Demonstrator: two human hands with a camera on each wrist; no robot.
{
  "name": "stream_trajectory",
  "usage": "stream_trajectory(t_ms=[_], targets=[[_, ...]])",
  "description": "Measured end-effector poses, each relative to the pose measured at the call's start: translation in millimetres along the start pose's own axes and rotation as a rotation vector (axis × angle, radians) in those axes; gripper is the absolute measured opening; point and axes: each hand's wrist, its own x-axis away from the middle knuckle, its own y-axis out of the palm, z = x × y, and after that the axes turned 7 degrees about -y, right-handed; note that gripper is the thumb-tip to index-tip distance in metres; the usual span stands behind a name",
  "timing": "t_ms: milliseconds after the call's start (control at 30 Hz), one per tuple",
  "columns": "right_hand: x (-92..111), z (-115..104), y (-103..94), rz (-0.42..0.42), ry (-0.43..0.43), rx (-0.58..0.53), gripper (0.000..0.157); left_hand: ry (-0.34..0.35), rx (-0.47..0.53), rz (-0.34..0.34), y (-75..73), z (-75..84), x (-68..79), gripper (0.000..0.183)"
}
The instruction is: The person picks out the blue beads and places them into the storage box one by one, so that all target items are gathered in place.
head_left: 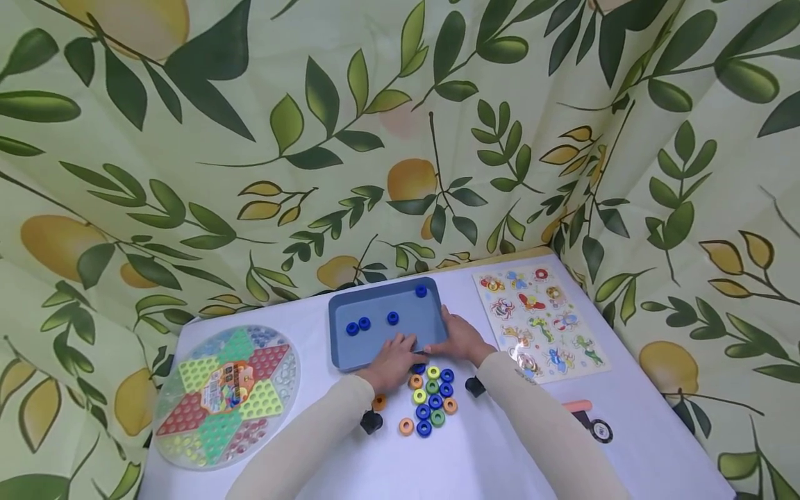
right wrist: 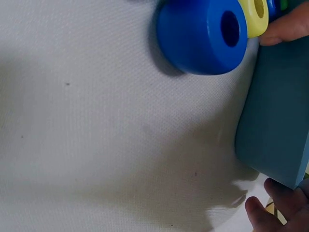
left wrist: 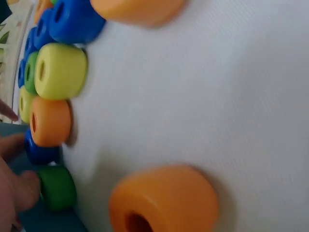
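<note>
blue rings (right wrist: 188,38) 10 | orange rings (left wrist: 166,195) 4 | green rings (left wrist: 58,188) 3 | yellow rings (left wrist: 65,70) 2 | tray (head_left: 382,295) 1

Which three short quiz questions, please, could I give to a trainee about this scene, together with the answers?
1. How many thick blue rings show inside the rectangular, plastic-looking blue-grey tray in the head view?
2. True or false: in the head view, the round, plastic-looking board with a multicoloured star lies left of the tray.
3. Which of the two hands is at the tray's right end?

Key: 1. Four. 2. True. 3. The right hand.
</note>
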Motion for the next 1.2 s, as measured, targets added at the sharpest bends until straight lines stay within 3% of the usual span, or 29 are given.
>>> stream_trajectory(t_ms=[233, 367, 533, 667, 800, 933, 1067, 1200], targets=[[0.4, -0.8, -1.7, -0.004, -0.012, -0.027, 0.115, 0.126, -0.073, 0.027, -6.2, -3.4, -1.0, 0.031], [1.7, -2.3, -1.5, -0.004, -0.012, -0.026, 0.116, 0.125, -0.091, 0.002, -4.8, -2.3, -0.2, 0.028], [1.5, -2.9, -0.8, -0.001, -0.001, -0.034, 0.116, 0.108, -0.077, 0.036, -0.4, -3.0, -0.5, 0.025], [1.0, -1.5, -0.8, -0.003, 0.001, -0.032, 0.116, 0.087, 0.003, 0.056, -3.3, -3.9, 1.6, 0.031], [0.1, 1.0, -1.2, 0.013, -0.010, -0.034, 0.115, 0.008, 0.207, 0.083, -11.9, -6.4, 4.5, 0.032], [0.0, 2.7, -0.8, 0.014, -0.007, -0.054, 0.114, -0.099, 0.412, 0.159, -22.8, -12.3, 4.2, 0.034], [0.5, 3.2, 1.2, 0.005, -0.005, -0.070, 0.114, -0.208, 0.489, 0.267, -32.0, -22.4, 0.9, 0.034], [1.8, 3.2, 0.9, 0.000, -0.012, -0.094, 0.116, -0.342, 0.477, 0.331, -37.1, -37.7, -4.3, 0.033]])
